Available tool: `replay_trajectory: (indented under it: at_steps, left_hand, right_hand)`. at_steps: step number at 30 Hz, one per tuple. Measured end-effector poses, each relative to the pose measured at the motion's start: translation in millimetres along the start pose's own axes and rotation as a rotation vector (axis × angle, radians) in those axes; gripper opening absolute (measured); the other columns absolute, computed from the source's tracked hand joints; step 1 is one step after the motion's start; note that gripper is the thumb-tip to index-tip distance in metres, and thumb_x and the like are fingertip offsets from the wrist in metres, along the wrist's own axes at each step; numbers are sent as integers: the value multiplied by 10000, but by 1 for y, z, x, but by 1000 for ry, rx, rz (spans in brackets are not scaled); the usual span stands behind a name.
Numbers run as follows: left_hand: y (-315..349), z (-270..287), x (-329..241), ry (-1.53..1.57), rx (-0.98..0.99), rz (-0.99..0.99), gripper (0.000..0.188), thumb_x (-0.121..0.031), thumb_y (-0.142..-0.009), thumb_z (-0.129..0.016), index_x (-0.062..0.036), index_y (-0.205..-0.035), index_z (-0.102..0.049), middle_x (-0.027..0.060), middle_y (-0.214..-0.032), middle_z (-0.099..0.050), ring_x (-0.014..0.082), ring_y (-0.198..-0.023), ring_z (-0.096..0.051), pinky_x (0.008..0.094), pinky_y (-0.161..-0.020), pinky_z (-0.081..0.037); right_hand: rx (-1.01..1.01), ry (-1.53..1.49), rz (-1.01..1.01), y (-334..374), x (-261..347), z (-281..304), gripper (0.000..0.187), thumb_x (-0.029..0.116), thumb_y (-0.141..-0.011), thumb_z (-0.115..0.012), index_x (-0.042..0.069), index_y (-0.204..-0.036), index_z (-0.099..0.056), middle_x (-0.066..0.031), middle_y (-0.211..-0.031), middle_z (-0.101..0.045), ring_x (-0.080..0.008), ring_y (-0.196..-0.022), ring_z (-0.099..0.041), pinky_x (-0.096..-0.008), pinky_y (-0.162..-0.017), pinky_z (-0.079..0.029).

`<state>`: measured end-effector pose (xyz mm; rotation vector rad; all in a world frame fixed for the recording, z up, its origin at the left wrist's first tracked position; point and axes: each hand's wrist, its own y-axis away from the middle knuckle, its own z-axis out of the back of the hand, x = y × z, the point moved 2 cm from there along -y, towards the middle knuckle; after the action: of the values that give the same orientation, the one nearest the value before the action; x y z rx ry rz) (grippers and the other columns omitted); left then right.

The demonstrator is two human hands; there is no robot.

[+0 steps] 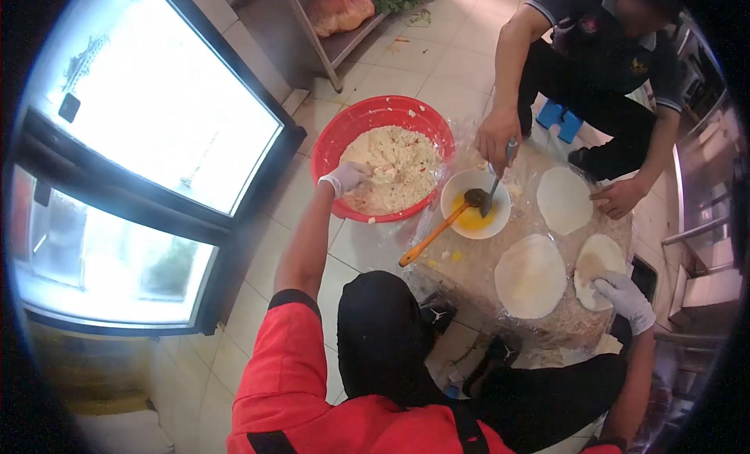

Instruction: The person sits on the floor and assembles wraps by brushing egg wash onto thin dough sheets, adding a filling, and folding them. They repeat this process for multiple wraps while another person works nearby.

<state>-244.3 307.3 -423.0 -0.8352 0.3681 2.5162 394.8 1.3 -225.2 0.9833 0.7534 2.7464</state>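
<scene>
My left hand [346, 178], in a thin white glove, reaches into a red basin [322, 145] on the floor. Its fingers are curled into the crumbly white mixture [398, 153], which has small red bits in it. On a low, plastic-covered surface, my right hand [625, 299], also gloved, grips the edge of a thin round dough sheet [600, 259]. Its fingertips lie over the dough. A second dough sheet [531, 276] lies flat to the left, and a third [564, 200] lies farther off.
A white bowl [459, 190] of yellow liquid holds a wooden-handled spoon [433, 239] and a ladle [500, 177]. A co-worker's hand [498, 138] holds the ladle's handle; their other hand [621, 196] touches the far dough sheet. A glass-door fridge [258, 196] stands left.
</scene>
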Motion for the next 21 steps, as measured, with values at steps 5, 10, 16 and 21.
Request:
replay_trajectory:
  at_steps: [5, 10, 16, 21]
  left_hand:
    - [31, 52, -10, 155, 49, 109, 187, -177, -858, -665, -31, -964, -712, -8, -652, -576, 93, -533, -499, 276, -484, -390]
    - [39, 94, -79, 410, 3, 349, 158, -175, -878, -636, -62, -954, -715, -34, -640, -544, 69, -507, -443, 252, -461, -335]
    - [65, 146, -173, 396, 5, 345, 158, -156, -879, -618, -61, -971, -704, -39, -669, -558, 59, -549, -455, 232, -480, -324]
    - [44, 123, -263, 314, 224, 222, 130, -171, -899, -637, -62, -914, -704, -45, -658, -557, 50, -551, -455, 223, -494, -340]
  right_hand:
    - [34, 61, 74, -15, 22, -4, 395, 340, -940, -556, -12, -1057, -692, -141, -894, -696, -233, -856, -651, -340, -795, -489]
    - [92, 124, 176, -22, 46, -5, 386, 340, -937, -567, 1, -1075, -691, -142, -905, -702, -232, -866, -653, -342, -799, -490]
    - [86, -50, 387, -27, 102, -25, 336, 230, -908, -642, 6, -1158, -653, -122, -1025, -699, -193, -968, -644, -319, -874, -499]
    - [-83, -145, 820, -42, 132, -52, 618, 154, -868, -717, 73, -1422, -456, -84, -1266, -578, -142, -960, -601, -286, -843, -507]
